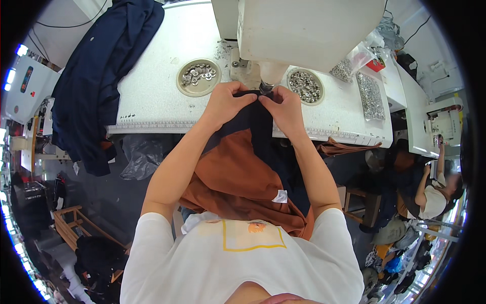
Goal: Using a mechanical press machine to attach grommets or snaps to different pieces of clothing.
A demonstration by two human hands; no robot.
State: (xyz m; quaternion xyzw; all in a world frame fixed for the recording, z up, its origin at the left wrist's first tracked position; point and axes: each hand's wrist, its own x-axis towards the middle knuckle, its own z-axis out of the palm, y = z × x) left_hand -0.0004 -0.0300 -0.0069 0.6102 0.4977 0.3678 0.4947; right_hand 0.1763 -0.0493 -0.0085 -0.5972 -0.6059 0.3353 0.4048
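A navy garment with a rust-brown lining (pixel 233 162) hangs from the table's edge down over my lap. Its dark upper edge lies under the head of a white snap-fastening press (pixel 309 30). My left hand (pixel 228 104) pinches that edge just left of the press's dark tip (pixel 266 87). On the other side of the tip, my right hand (pixel 286 109) pinches the same edge, fingers closed. The cloth directly beneath the tip is partly hidden by my fingers. A white label (pixel 280 196) shows low on the lining.
Round bowls of metal snap parts flank the press, a left bowl (pixel 217 87) and a right bowl (pixel 321 96). Navy garments (pixel 96 76) drape over the table's left end. Bags of metal parts (pixel 371 96) lie right. A co-worker (pixel 433 200) sits at another machine, far right.
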